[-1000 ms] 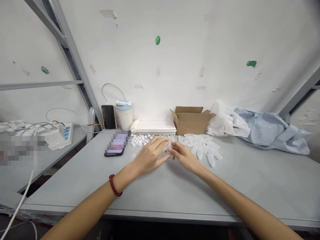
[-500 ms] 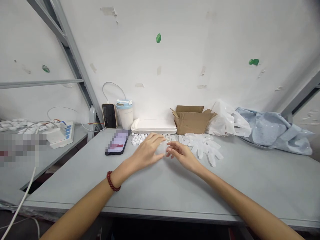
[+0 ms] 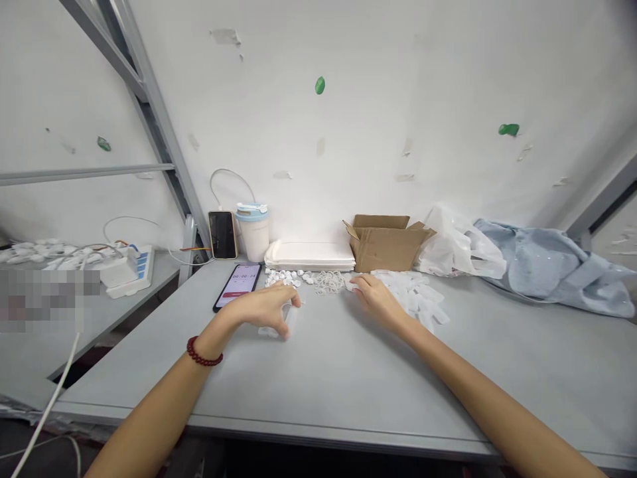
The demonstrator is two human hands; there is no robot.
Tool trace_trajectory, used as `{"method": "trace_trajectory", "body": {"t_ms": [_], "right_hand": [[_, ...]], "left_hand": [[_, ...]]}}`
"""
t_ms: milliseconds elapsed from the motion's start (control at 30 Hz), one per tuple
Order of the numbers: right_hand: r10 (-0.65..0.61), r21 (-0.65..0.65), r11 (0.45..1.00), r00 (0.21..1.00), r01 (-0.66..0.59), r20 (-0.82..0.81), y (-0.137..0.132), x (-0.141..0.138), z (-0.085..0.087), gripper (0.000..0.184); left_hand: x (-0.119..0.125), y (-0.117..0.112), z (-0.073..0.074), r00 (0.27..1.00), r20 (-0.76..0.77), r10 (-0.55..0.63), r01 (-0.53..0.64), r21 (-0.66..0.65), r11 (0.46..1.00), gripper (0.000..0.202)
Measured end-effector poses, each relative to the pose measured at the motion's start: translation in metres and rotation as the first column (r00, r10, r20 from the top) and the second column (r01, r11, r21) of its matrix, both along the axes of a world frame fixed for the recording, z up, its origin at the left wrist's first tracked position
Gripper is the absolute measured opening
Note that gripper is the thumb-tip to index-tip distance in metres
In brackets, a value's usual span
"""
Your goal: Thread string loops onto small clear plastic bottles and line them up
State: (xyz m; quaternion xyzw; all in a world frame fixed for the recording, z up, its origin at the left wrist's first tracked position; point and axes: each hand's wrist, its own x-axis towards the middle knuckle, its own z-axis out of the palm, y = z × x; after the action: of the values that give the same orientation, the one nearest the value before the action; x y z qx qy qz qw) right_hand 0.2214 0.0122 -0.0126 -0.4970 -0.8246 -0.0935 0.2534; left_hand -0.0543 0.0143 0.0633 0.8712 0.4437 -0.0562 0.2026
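My left hand (image 3: 269,309) is over the table left of centre, thumb and fingers apart in a loose curve. Clear plastic pieces (image 3: 269,331) lie under and beside it, partly hidden by the palm. Right of the middle, my right hand (image 3: 375,302) has its fingertips together on a small translucent plastic piece (image 3: 349,284); its exact kind is too small to tell. Just left of those fingertips lie thin whitish loops (image 3: 328,282) in a heap. Behind my left hand are small white caps (image 3: 283,276). Flat translucent strips (image 3: 418,295) are spread beyond my right hand.
A lit phone (image 3: 239,285) lies at left, near a second phone (image 3: 223,235) and a lidded cup (image 3: 253,232). Along the wall stand a white stack (image 3: 313,256), an open cardboard box (image 3: 391,245), a plastic bag (image 3: 458,245) and blue cloth (image 3: 552,265).
My hands have moved apart from the middle: the left one went left and down beside the clear plastic pieces, the right one shifted slightly right. The whitish loops are now uncovered.
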Motion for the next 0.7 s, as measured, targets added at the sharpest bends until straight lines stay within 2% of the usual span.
{"method": "trace_trajectory", "body": {"t_ms": [167,467,700], "right_hand": [[-0.06,0.003,0.998,0.991,0.06,0.118,0.004,-0.001,-0.001,0.025],[-0.11,-0.071,0.99,0.979,0.124,0.169,0.004,0.0,0.005,0.025],[-0.151,-0.106,0.978,0.959,0.18,0.24,0.002,-0.007,0.005,0.031]], "left_hand": [[0.003,-0.005,0.003,0.996,-0.09,-0.009,0.004,-0.057,0.998,0.061],[-0.001,-0.002,-0.007,0.999,-0.044,-0.024,0.021,-0.061,0.998,0.052],[0.0,-0.004,-0.003,0.999,-0.038,-0.033,0.031,-0.043,0.999,0.051]]}}
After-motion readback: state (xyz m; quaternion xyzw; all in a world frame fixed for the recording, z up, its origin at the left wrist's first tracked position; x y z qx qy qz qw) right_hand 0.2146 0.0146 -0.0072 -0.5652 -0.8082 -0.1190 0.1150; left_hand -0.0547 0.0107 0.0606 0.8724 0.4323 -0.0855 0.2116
